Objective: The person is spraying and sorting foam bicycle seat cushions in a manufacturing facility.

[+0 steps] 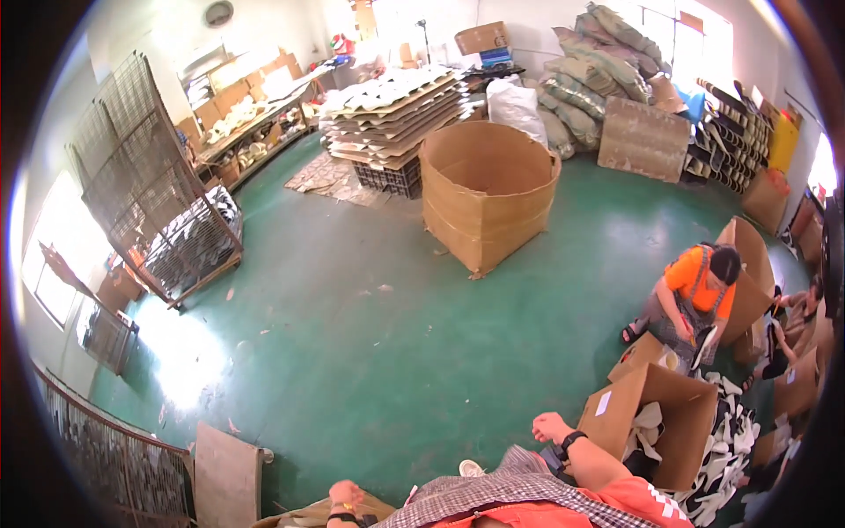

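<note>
My right hand point(551, 429) is held out over the green floor with its fingers curled in and nothing visible in them. A dark band circles that wrist. Just right of it stands an open cardboard box point(611, 415) with white and black cut pieces point(647, 426) inside. My left hand point(346, 493), low in the picture, also looks closed with nothing showing in it. Beside and below it is the edge of another cardboard box point(380, 508), mostly cut off. A checked apron point(493, 487) covers my front.
A large open carton point(480, 224) stands mid-floor, before stacked sheets point(387, 123). To the right a seated co-worker point(695, 286) in orange handles a shoe-shaped piece near a pile of white and black pieces point(726, 440). Wire racks point(145, 167) and a board point(227, 471) stand left.
</note>
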`<state>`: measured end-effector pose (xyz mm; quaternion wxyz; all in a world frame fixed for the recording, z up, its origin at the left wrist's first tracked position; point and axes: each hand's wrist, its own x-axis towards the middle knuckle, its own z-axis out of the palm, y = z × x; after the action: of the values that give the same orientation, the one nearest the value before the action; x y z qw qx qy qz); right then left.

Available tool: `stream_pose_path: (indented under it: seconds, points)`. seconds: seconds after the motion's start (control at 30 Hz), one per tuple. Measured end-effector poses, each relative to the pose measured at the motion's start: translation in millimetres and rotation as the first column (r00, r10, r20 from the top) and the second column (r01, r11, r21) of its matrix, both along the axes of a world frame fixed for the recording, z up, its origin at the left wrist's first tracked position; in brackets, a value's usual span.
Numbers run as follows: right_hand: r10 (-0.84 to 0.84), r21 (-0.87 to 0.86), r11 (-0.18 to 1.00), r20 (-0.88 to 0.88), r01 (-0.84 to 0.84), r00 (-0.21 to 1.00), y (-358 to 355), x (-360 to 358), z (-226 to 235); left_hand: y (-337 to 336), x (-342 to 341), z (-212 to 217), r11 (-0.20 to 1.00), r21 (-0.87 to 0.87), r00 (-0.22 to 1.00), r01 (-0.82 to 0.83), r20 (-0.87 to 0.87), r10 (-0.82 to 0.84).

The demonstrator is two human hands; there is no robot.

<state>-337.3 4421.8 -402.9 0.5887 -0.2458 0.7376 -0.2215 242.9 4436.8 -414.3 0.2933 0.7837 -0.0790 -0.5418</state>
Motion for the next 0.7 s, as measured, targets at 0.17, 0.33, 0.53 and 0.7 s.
stream_pose_path:
  seconds: [0.17, 0.33, 0.53, 0.7]
  points:
    - [0.018, -0.062, 0.998, -0.066, -0.022, 0.998, -157, -2, 22, -140, -37, 25, 0.989, -0.133, 0.996, -0.07, -0.058, 0.063]
    - [-0.04, -0.086, 0.995, -0.001, 0.04, 0.999, -293, -11, 14, -213, -20, -12, 1.0, 0.013, 0.997, 0.007, -0.083, -0.006]
    - [-0.036, -0.051, 0.998, -0.056, 0.033, 0.998, -505, 6, 6, -307, 48, 9, 0.701, -0.126, 0.62, 0.702, 0.593, -0.514]
    - [0.12, -0.115, 0.986, -0.003, -0.119, 0.993, -639, 69, 23, -410, 70, 45, 0.941, -0.135, 0.946, -0.31, 0.05, 0.319]
